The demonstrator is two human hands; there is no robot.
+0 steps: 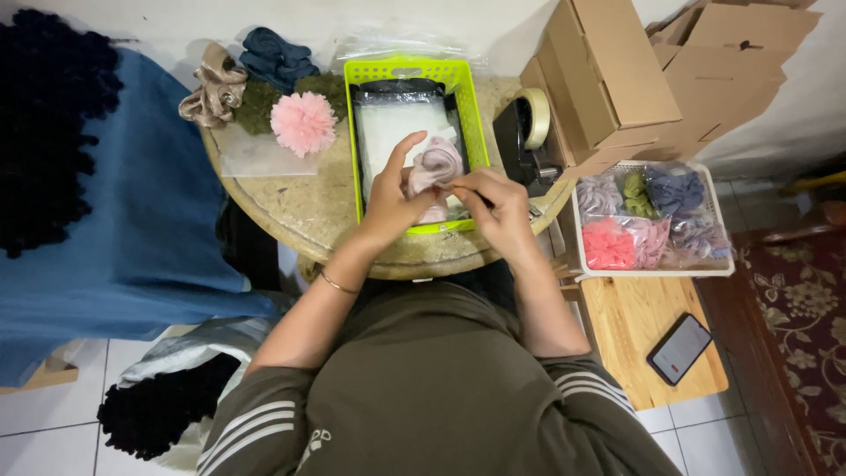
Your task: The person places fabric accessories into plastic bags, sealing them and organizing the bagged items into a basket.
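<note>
Over the lime-green basket (352, 141), both hands, left (388, 198) and right (498, 201), pinch a pale pink fabric scrunchie (436, 166)—soft, light, best gripped by its gathered folds.

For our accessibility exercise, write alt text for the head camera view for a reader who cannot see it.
Seen from above, a person's left hand and right hand hold a pale pink scrunchie over a lime green basket on a round table. More scrunchies, a tape dispenser and cardboard boxes surround it.
</note>
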